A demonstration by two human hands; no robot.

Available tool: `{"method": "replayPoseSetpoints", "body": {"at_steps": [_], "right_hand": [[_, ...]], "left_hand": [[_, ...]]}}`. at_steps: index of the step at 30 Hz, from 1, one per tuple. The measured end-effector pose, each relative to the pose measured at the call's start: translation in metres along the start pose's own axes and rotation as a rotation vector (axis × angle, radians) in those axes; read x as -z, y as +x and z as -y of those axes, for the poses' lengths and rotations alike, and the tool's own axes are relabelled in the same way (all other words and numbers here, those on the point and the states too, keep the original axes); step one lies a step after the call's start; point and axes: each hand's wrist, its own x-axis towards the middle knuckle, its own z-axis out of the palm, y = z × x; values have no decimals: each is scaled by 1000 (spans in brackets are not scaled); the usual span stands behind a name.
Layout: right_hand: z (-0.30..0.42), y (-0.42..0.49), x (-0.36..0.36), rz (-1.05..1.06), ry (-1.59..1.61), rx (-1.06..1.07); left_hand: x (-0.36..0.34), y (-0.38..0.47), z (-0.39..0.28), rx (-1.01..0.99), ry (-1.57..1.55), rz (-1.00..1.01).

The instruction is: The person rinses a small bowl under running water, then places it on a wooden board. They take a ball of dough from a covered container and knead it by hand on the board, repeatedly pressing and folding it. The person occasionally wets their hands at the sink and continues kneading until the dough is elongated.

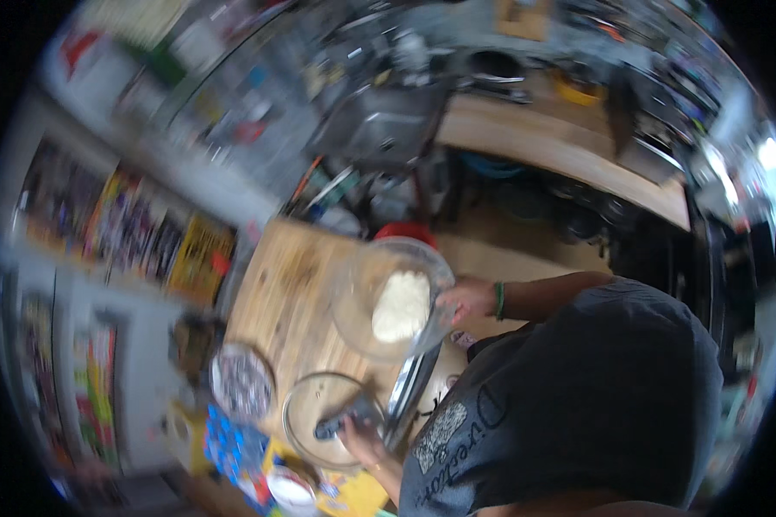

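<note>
A large clear bowl [355, 323] with a pale lump of dough [401, 307] inside is over the wooden table [284, 278]. My right hand [462, 302], with a green band at the wrist, grips the bowl's rim on the side near my body. Lower in the view, my left hand [361, 439] holds the dark handle of a round glass lid [304, 394] at the table's edge. Blur hides the exact finger positions and whether bowl and lid touch the table.
A round container [242, 381] stands at the table's far corner, near a blue patterned packet [233, 446] and a white tub [291, 488]. A red basin [406, 234] is beyond the table. A metal sink [388, 129] and a wooden counter [530, 132] lie farther off.
</note>
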Motion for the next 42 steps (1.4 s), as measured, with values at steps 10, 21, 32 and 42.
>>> {"method": "replayPoseSetpoints", "body": {"at_steps": [10,21,32,42], "right_hand": [[-1,-121,135,-460,266,166],[56,-170,393,-948,352,126],[119,-148,444,-612,235,166],[155,-43,287,-116,-18,26]], "left_hand": [[-160,-40,22,50,450,712],[-229,49,64,34,189,474],[-137,41,31,-144,165,-117],[-169,87,-15,-313,307,111]]}}
